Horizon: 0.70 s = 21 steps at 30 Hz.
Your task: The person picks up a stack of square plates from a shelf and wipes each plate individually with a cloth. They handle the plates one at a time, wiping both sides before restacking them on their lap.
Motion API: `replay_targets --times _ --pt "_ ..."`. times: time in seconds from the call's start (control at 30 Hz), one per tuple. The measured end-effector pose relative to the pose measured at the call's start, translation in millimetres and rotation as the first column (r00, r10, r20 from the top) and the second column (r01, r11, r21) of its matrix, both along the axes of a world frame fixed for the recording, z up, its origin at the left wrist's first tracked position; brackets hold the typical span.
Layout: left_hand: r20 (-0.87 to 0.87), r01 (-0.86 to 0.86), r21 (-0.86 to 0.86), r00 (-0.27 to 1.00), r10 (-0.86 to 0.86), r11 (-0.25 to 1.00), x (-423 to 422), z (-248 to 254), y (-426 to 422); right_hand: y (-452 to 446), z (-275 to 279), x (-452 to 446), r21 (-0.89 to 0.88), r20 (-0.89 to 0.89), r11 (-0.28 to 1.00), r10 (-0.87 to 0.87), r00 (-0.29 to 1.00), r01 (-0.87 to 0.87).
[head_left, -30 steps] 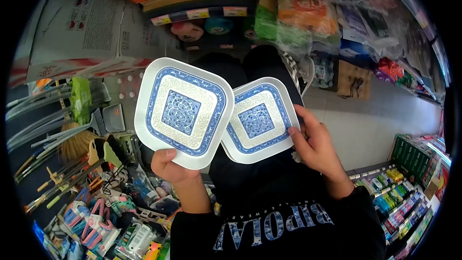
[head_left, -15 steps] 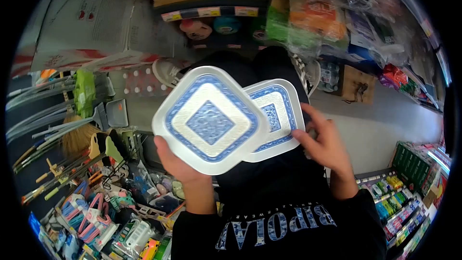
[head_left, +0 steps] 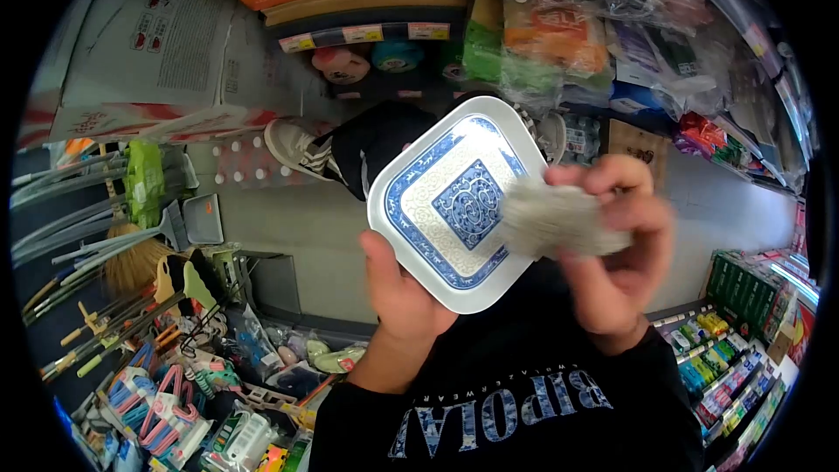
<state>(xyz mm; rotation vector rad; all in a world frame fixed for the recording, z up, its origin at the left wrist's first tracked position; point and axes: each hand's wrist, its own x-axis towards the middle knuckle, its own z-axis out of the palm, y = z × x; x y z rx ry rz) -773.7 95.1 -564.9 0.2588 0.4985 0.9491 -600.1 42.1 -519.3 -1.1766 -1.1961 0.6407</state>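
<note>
A white square plate (head_left: 406,201) with a blue patterned border and a blue centre square is tilted in front of my lap. My left hand (head_left: 402,293) grips its lower left edge, thumb at the side and fingers beneath. Over the plate's right side, my right hand (head_left: 625,249) pinches a crumpled greyish-white cloth (head_left: 559,220), blurred by motion. The cloth hides part of the plate's right edge. Whether a second plate lies under the first cannot be made out.
Brooms and poles (head_left: 135,262) stand at the left, above hangers (head_left: 166,411) and packaged goods. Cardboard boxes (head_left: 149,52) rise at the upper left. Plastic-wrapped packs (head_left: 559,35) hang at the upper right. A shelf of small packets (head_left: 717,367) is at the lower right.
The front plate has moved right, and the second plate beside it no longer shows. My right hand has left the plates' edge and now holds the cloth over the plate.
</note>
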Motion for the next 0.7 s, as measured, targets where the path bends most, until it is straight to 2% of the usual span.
replay_targets --times 0.03,0.07,0.13,0.2,0.23,0.27,0.33,0.37,0.47,0.53,0.6,0.7 --pt "-0.023 -0.010 0.020 1.000 0.010 1.000 4 5 0 6 1 1 -0.016 0.287 0.999 -0.023 0.958 0.028" --pt "-0.062 -0.022 0.071 0.998 0.027 0.997 9 9 0 7 4 -1 -0.094 0.443 0.992 -0.039 0.896 0.090" --pt "-0.159 -0.042 0.166 0.985 0.068 0.985 15 13 -1 10 11 -5 -0.201 0.730 0.954 -0.007 0.683 0.224" --pt "-0.275 -0.049 0.244 0.954 0.117 0.969 17 15 -1 3 -3 -8 -0.398 0.540 0.887 0.022 0.841 0.233" --pt "-0.313 -0.066 0.266 0.938 0.151 0.962 20 18 -2 2 -5 -11 -0.429 0.479 0.879 0.028 0.877 0.207" --pt "-0.349 -0.074 0.286 0.920 0.176 0.955 22 20 -4 3 -9 -15 -0.433 0.472 0.877 0.022 0.881 0.209" --pt "-0.444 0.017 0.372 0.882 0.161 0.928 27 19 -13 6 -16 -21 -0.439 0.469 0.868 0.001 0.883 0.232" --pt "-0.440 0.037 0.367 0.887 0.138 0.930 28 18 -16 8 -13 -19 -0.461 0.388 0.863 -0.014 0.922 0.207" --pt "-0.421 0.141 0.309 0.907 0.002 0.940 28 10 -21 20 -28 -12 -0.165 0.488 0.919 -0.239 0.839 0.358" --pt "-0.415 0.191 0.275 0.908 -0.063 0.942 26 5 -17 25 -15 -14 -0.136 0.415 0.953 -0.194 0.889 0.272" --pt "-0.409 0.231 0.312 0.908 -0.089 0.921 22 1 -14 25 -17 -13 -0.136 0.480 0.971 -0.108 0.870 0.196" --pt "-0.455 0.249 0.359 0.888 -0.064 0.900 21 -6 -10 21 -17 -24 -0.165 0.435 0.978 -0.041 0.900 0.125"
